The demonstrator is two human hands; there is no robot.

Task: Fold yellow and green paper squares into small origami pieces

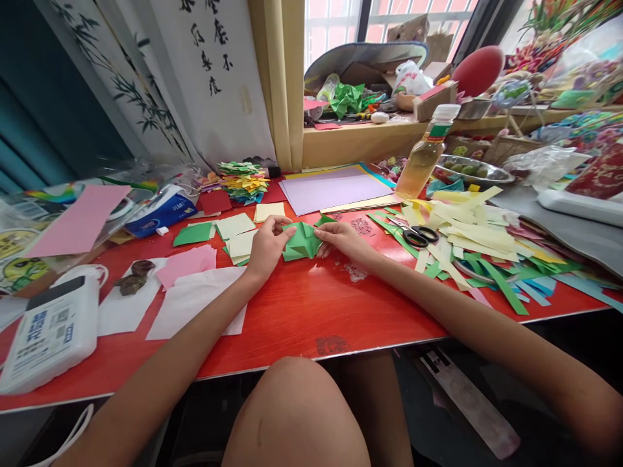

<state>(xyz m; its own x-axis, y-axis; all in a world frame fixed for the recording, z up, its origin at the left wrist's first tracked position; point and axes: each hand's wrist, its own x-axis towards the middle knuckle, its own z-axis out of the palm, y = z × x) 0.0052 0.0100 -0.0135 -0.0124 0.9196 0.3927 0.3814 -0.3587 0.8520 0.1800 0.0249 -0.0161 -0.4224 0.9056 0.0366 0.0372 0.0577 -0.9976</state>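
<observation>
A creased piece of green paper (302,241) is held just over the red table between my two hands. My left hand (269,245) pinches its left side with thumb and fingers. At its right side, my right hand (344,239) has its fingers closed on the same paper. Fold lines and a raised flap show on the sheet. Beside my left hand lie small stacks of pale yellow paper squares (235,225) and a green paper square (193,234). Black-handled scissors (415,235) rest to the right of my right hand.
Paper strips (479,233) heap up at the right. Behind my hands lie lilac sheets (333,188) and a bottle of amber liquid (428,152). Folded paper pieces (243,181) are stacked at the back. A white device (53,331) and white tissues (195,305) are at the left.
</observation>
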